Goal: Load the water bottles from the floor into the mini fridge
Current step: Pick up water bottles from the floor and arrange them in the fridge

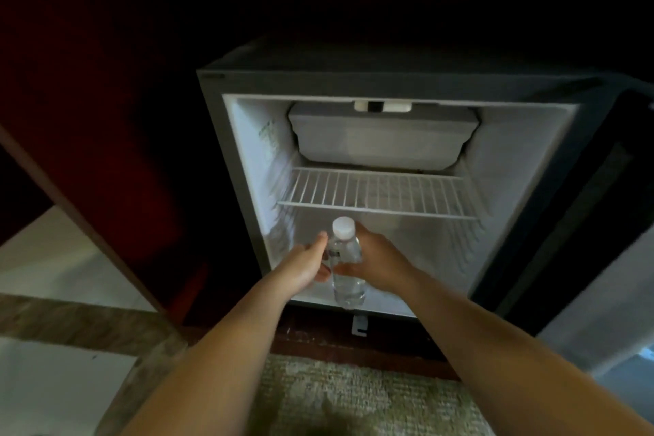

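- A clear water bottle (348, 280) with a white cap (343, 227) sits just below the middle of the view, roughly upright, cap toward 12 o'clock.
- Its base is at the front lip of the fridge's lower compartment. Whether it rests on the fridge floor or hangs just above it cannot be told.
- The right hand (380, 264) comes in from 4 o'clock and is clamped on the bottle. Its fingers wrap round the far side and its thumb lies across the front of the body.
- The left hand (302, 265) comes in from 7 o'clock and cups the bottle's 9 o'clock side. A fingertip lies against the body and the thumb points up just beside the neck. Whether this hand truly grips cannot be told.
- The mini fridge (389, 80) stands open, its white inside lit.
- A white wire shelf (375, 193) crosses the inside at 12 o'clock from the cap, with nothing seen on it.
- A pale freezer box (382, 142) sits at 12 o'clock from the shelf, against the back.
- The dark door (566, 223) is swung out at 3 o'clock from the bottle.
- A small white bracket (359, 325) shows at 6 o'clock from the bottle, under the fridge's front edge.
- A pale green rug (336, 396) lies at 6 o'clock, between the forearms.
- Light floor (60, 389) shows at 8 o'clock.
- A dark red panel (116, 117) fills the 9 to 10 o'clock side.
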